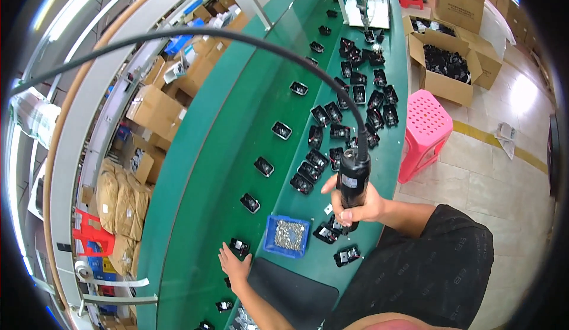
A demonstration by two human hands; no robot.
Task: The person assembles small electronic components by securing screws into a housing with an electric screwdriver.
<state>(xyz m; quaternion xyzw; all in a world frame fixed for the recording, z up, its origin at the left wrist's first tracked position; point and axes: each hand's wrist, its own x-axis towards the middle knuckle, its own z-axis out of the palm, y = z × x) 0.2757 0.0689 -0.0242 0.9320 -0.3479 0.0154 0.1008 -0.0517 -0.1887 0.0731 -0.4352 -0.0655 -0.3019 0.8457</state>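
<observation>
Gripping an electric screwdriver, right hand closed; left hand flat, holding nothing.

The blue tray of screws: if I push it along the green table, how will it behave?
The blue tray looks shallow and flat-bottomed, so it would probably slide, not tip. The loose screws inside likely make it heavy for its size and could spill if jolted.

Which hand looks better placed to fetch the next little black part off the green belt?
Probably the left hand: it lies open on the green belt, touching a small black part. The right hand is full, gripping the black electric screwdriver upright over another part.
</observation>
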